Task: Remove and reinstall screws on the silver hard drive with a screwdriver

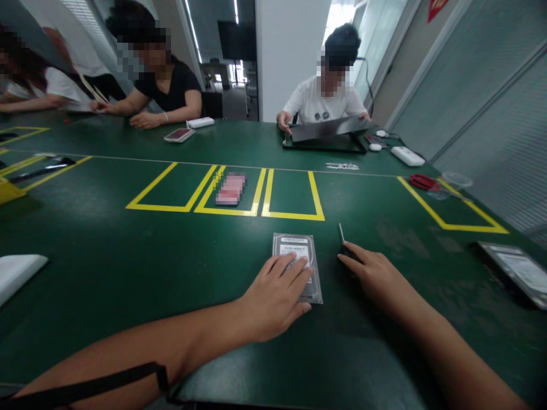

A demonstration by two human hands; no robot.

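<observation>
A silver hard drive (316, 280) with a white label lies flat on the green table. My left hand (280, 293) rests across its lower left part, fingers stretched over the label and thumb by the near edge. To the right of the drive, my right hand (378, 279) has its fingertips around the lower end of a thin metal rod (341, 232), which points up and away. The rest of that rod is hidden by the fingers, so I cannot tell what tool it belongs to.
Another hard drive (523, 270) lies at the right edge. Yellow tape (294, 216) marks the green table (192, 273); a pink phone-like item (231, 189) lies inside one frame. Red cable (424, 182) sits at right. Across, a person (327, 102) holds a dark panel (329, 130); other people sit left.
</observation>
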